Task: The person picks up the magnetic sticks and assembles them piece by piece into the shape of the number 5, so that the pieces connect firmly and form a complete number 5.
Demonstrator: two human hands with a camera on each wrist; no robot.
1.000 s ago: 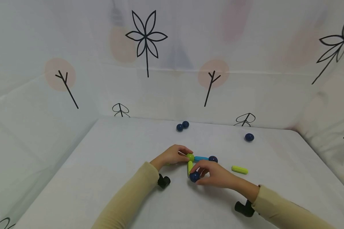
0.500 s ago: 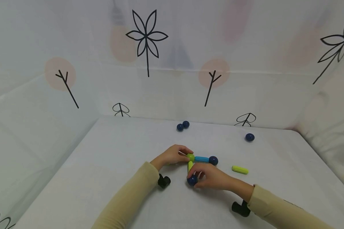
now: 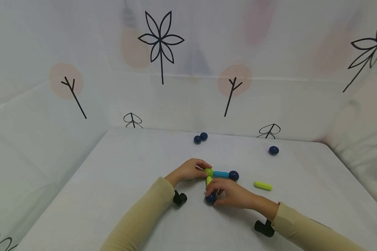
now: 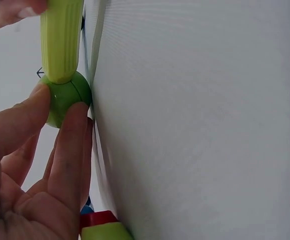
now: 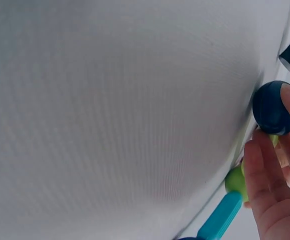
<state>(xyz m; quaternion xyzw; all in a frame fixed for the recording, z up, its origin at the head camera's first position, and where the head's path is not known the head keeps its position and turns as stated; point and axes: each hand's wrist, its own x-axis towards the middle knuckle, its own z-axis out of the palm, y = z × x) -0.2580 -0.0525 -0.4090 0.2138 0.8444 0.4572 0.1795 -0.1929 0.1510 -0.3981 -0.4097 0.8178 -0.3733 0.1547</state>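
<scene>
My left hand [image 3: 190, 170] pinches a green ball [image 3: 209, 172] between thumb and fingers, low on the table. From that ball a light blue rod [image 3: 221, 174] runs right to a dark blue ball [image 3: 234, 175]. A yellow-green rod [image 3: 208, 181] runs from it towards me. At this rod's near end my right hand [image 3: 234, 195] grips another dark blue ball [image 3: 211, 199]. In the left wrist view, the yellow-green rod [image 4: 61, 40] meets the green ball [image 4: 66, 97]. Fingers partly hide the joint at the near ball in the head view.
A loose yellow-green rod [image 3: 263, 185] lies right of my right hand. Two dark blue balls [image 3: 197, 139] sit together at the back, and another dark blue ball [image 3: 273, 150] lies back right. A red piece [image 4: 97, 218] shows low in the left wrist view.
My right hand and its dark blue ball have moved slightly towards me and left, then stayed almost still. The left hand keeps its place on the green ball.
</scene>
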